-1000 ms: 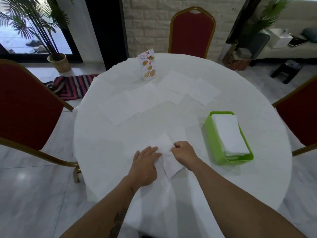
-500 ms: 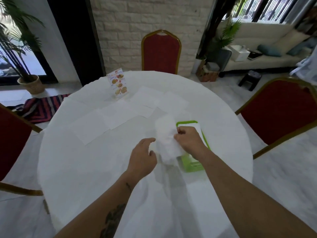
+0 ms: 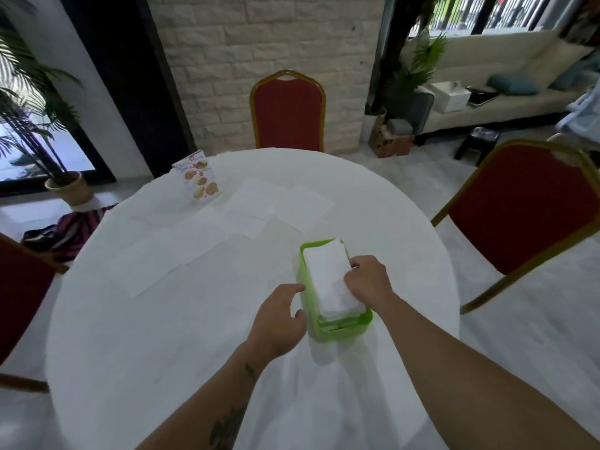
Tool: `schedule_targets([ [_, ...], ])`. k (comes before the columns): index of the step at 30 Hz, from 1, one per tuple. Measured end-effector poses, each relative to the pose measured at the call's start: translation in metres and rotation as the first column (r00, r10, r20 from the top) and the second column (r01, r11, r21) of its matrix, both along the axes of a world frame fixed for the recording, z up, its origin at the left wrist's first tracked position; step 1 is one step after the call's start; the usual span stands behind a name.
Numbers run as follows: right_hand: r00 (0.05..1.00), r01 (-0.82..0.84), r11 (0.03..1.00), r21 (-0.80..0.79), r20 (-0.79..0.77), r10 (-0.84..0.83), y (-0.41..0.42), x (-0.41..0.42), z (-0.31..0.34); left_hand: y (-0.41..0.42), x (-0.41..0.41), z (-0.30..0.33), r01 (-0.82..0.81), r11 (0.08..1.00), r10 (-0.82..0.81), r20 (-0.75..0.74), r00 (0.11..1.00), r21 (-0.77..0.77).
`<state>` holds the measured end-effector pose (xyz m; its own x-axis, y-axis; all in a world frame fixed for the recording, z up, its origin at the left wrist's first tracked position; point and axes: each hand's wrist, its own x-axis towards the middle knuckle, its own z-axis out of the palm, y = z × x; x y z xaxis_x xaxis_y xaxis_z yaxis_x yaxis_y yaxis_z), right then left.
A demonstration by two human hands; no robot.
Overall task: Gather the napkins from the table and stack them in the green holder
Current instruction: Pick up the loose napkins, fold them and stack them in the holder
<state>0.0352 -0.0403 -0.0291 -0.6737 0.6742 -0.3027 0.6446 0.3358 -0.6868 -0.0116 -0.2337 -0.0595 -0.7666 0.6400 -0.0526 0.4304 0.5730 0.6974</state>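
A: What is on the big round table with the smooth white cloth [image 3: 162, 336]?

B: A bright green plastic holder [image 3: 337, 329], shaped like a long box. It has a stack of soft white paper napkins [image 3: 328, 274] inside, and the stack comes up above the rim.

A: What is the right hand [image 3: 368, 282] doing?

B: It rests on the right side of the stack with its fingers curled in, pinching the edge of the top napkin. Half a second ago it held that napkin up in the air, in front of the holder. Now the napkin lies flat in the holder.

A: And the left hand [image 3: 281, 319]?

B: It is just beside the left wall of the holder, loose and half open, holding nothing. A second ago it was pressed flat on the napkin on the cloth.

A: Are more napkins out?

B: Yes. Thin, flat square napkins [image 3: 279, 206] lie spread on the far part of the table, some lapping over each other. A shiny little menu card with food pictures [image 3: 198, 180] stands near them.

A: What else?

B: Red padded chairs with gold frames [image 3: 288, 115] stand around the table.
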Motion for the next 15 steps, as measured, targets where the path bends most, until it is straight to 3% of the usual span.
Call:
schedule_targets([
  [4,0.99,-0.13,0.974,0.188,0.087,0.115,0.003,0.002,-0.001,0.02,0.004,0.002,0.025,0.999,-0.027,-0.099,0.995,-0.021],
  [8,0.925,-0.379,0.799,0.466,0.183,0.332,-0.003,0.009,-0.01,0.036,0.007,0.002,0.06,0.988,-0.092,-0.24,0.966,-0.14],
  [12,0.778,-0.628,0.635,0.45,0.339,0.529,-0.007,0.022,-0.024,0.048,0.009,0.0,0.091,0.904,-0.191,-0.205,0.96,-0.417],
  [15,0.745,-0.667,0.621,0.413,0.365,0.558,-0.004,0.028,-0.025,0.05,0.012,-0.003,0.083,0.896,-0.178,-0.182,0.967,-0.435],
])
